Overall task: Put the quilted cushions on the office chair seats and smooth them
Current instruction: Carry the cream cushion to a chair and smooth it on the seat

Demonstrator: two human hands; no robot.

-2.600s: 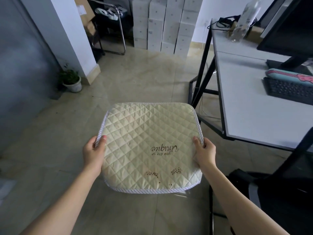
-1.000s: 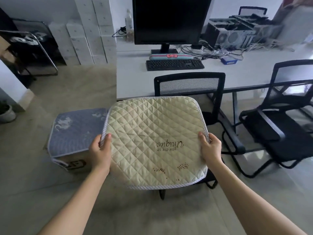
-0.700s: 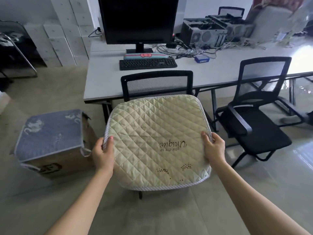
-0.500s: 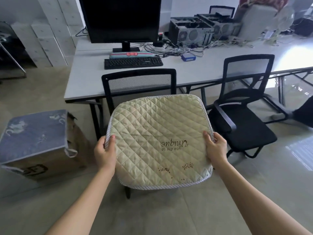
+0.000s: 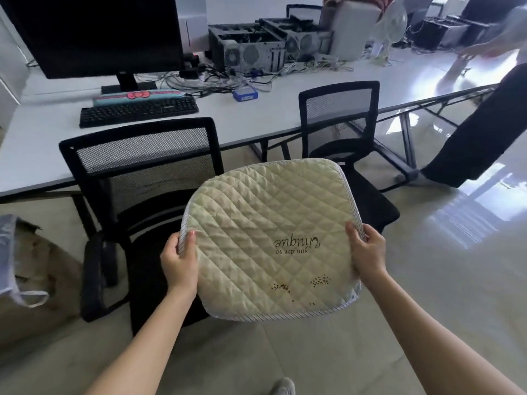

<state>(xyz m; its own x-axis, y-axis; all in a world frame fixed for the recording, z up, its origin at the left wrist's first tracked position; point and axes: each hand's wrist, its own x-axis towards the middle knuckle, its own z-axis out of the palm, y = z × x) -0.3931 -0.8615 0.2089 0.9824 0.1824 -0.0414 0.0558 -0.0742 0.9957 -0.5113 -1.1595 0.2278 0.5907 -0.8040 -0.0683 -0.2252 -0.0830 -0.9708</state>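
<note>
I hold a cream quilted cushion (image 5: 271, 238) flat in the air, its "Unique" lettering upside down to me. My left hand (image 5: 179, 262) grips its left edge and my right hand (image 5: 366, 253) grips its right edge. The cushion hovers between two black mesh office chairs. The nearer chair (image 5: 137, 181) stands to the left, its bare seat partly hidden under the cushion. The farther chair (image 5: 339, 124) stands behind and to the right, with part of its seat hidden too.
A long white desk (image 5: 256, 115) behind the chairs carries a monitor (image 5: 97, 35), keyboard (image 5: 138, 111), computer cases (image 5: 248, 49) and cables. A cardboard box (image 5: 31, 269) with a blue-grey cushion (image 5: 7, 252) on top sits at the left. Another person's leg (image 5: 479, 132) stands at the right.
The view has swung right and drawn nearer to the chairs. The cushion, still held in both hands, now hangs between the two chairs. A person's leg has come into view at the right.
</note>
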